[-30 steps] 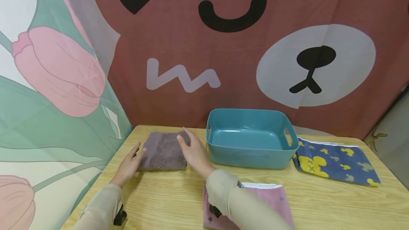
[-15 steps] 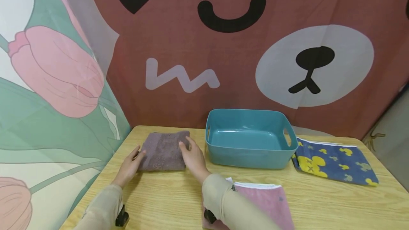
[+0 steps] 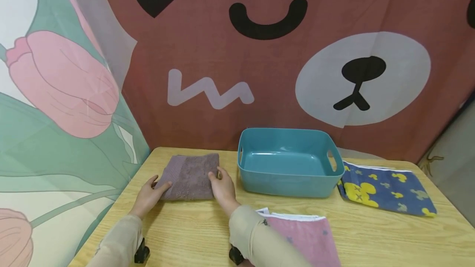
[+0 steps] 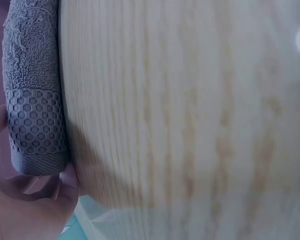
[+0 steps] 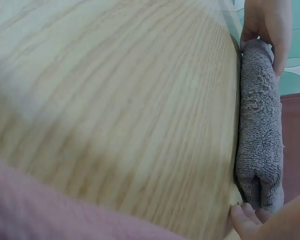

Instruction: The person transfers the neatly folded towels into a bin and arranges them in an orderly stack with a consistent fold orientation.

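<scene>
A folded purple-grey towel [image 3: 191,176] lies at the table's back left. My left hand [image 3: 148,195] grips its left end, thumb on top and fingertips down by the tabletop. At the opposite end my right hand [image 3: 223,188] holds the right edge between thumb and fingers. Seen from the left wrist, the towel's folded end [image 4: 36,120] has a honeycomb-patterned band, with the left fingers [image 4: 67,185] at its lower edge. In the right wrist view the towel's thick front fold [image 5: 260,115] runs between both hands, and the right fingertips [image 5: 245,215] touch the near end.
A teal basket [image 3: 291,184] with handle holes stands right of the towel. Farther right lies a folded blue cloth [image 3: 387,188] with yellow figures. A pink cloth [image 3: 308,238] lies in front, partly under the right sleeve. A printed curtain [image 3: 193,127] hangs behind the wooden table [image 3: 189,234].
My right hand has come down from the towel's far right corner to its right edge and now holds it. The left thumb has moved onto the towel's left end. The towel stays almost in place.
</scene>
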A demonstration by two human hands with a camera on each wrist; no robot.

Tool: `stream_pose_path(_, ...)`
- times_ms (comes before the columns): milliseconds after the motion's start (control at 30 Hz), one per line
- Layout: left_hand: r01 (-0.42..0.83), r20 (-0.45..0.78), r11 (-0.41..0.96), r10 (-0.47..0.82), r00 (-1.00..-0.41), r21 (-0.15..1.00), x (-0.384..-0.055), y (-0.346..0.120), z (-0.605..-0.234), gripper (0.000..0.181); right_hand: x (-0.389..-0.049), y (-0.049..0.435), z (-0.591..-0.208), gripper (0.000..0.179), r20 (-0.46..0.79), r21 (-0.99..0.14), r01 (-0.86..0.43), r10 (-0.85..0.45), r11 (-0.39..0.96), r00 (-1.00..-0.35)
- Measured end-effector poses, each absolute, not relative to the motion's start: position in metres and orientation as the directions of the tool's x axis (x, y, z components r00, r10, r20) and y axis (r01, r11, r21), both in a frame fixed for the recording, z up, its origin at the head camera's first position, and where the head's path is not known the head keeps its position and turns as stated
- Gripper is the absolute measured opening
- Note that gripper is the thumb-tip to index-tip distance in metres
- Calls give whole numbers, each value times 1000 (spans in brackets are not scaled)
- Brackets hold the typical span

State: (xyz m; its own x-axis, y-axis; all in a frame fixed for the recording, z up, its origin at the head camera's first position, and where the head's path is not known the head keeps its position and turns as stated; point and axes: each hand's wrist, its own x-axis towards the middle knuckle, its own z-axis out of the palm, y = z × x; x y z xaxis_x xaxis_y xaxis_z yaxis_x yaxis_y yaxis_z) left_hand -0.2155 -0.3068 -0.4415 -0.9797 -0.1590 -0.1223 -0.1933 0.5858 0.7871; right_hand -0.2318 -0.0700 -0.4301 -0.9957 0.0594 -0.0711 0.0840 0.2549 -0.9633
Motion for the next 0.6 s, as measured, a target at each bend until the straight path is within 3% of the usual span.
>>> stream_pose_path(600,-276,-200,522,-198,-960,807,-217,-305,-440,90,-231,-85,-437,62,-200,-973,208,85,104,-976)
